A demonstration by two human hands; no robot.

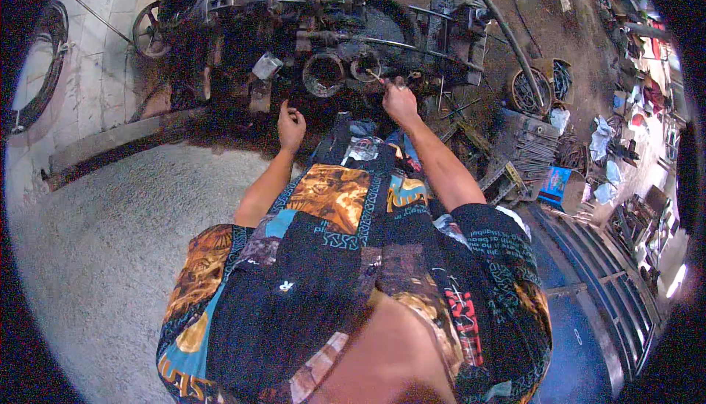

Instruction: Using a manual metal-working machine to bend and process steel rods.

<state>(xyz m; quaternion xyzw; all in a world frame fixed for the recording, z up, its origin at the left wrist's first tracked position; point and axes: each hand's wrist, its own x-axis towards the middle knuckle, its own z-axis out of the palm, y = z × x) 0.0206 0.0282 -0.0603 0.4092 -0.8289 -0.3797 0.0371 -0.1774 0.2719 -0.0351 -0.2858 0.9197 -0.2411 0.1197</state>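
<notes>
Seen from above, a person in a patterned shirt leans over a greasy black machine frame [382, 18] on the ground. The right hand [399, 100] grips a thin stick-like tool [374, 76], its tip just beside a round metal ring [323, 73]. The left hand [291, 126] hangs nearby, loosely curled and empty.

Both bare arms reach forward; left hand [291, 126] loosely curled, empty; right hand [399, 101] closed in a pinching grip, farther out
</notes>
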